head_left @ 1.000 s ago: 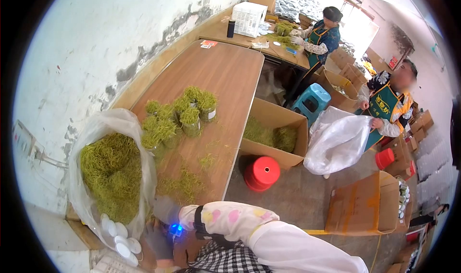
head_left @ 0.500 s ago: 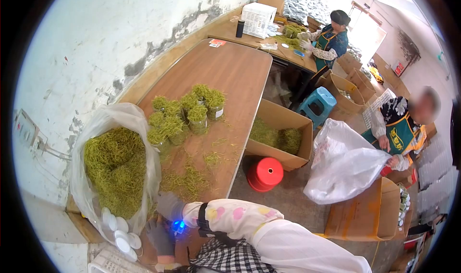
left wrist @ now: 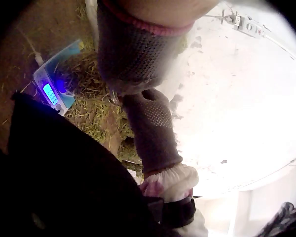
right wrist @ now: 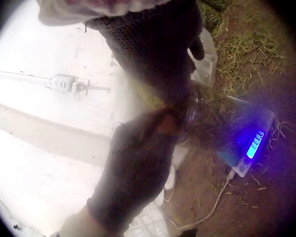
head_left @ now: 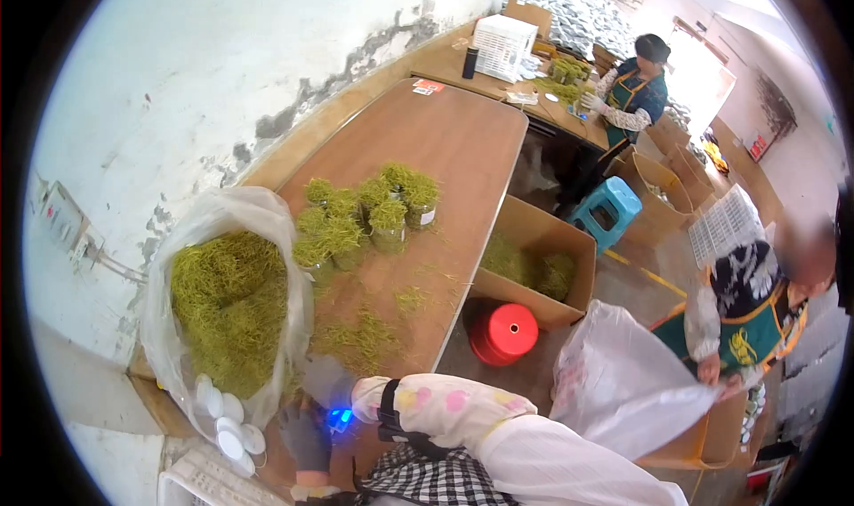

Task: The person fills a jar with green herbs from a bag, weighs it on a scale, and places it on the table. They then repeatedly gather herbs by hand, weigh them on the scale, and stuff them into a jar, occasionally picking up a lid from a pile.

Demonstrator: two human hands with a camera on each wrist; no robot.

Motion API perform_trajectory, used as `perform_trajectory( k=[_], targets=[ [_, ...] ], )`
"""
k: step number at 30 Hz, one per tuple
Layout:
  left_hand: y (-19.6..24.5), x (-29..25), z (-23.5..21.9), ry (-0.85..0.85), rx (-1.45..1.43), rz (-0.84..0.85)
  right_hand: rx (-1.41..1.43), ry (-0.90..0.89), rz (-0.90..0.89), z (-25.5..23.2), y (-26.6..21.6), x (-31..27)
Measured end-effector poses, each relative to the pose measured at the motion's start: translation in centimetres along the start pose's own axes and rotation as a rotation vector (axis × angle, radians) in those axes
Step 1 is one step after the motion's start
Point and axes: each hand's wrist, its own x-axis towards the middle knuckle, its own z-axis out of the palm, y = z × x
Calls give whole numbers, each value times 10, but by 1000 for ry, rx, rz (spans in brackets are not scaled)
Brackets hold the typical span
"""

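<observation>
Both my hands wear grey knit gloves and meet at the near end of the brown table. My left hand and right hand come together at the mouth of a clear jar of dried green strands. The jar stands on a small digital scale with a lit blue display. In the left wrist view the left glove comes from above and the right glove from below. The gloves cover much of the jar's mouth, and I cannot tell how the fingertips lie there.
Left of the hands sits a plastic bag of green strands, with several white lids beside it. Filled jars stand mid-table; loose strands lie nearer. A red stool and cartons stand right. Two people work beyond.
The head view has shifted, so the table sits further right in it. The person at right has come nearer with the plastic bag and bends lower. My hands stay together at the scale.
</observation>
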Motion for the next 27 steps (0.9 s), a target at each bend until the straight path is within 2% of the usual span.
perform_trajectory(
  k=[2, 4, 8, 10, 12, 14, 22, 24, 25, 26, 27],
  targets=[
    [-4, -3, 6, 82, -8, 65, 5, 21, 26, 4, -4, 0],
    [-1, -1, 2, 91, -25, 55, -14, 59, 40, -2, -3, -3],
    [-8, -5, 13, 68, 34, 18, -49, -48, -68, -23, -3, -5],
    [-7, -3, 13, 88, 52, 6, 17, 40, -15, -28, -5, -9],
    [-5, -4, 10, 82, 74, 6, 14, -8, -55, -30, -3, -7],
    [-4, -4, 8, 84, 44, 23, 23, -113, -14, -30, -4, -6],
    [-10, -3, 20, 147, -96, 52, 10, -97, -59, -52, -4, -5],
    [-7, -14, 11, 117, -134, 22, 25, -241, 63, -61, -14, -8],
    [-3, -11, 4, 102, -166, 3, 27, -217, 46, -22, -1, -2],
    [-3, -9, -1, 168, -197, 59, -11, -90, -7, 3, 9, 1],
    [1, -9, -6, 267, -196, 56, -9, -250, 136, -27, -2, 1]
  ],
)
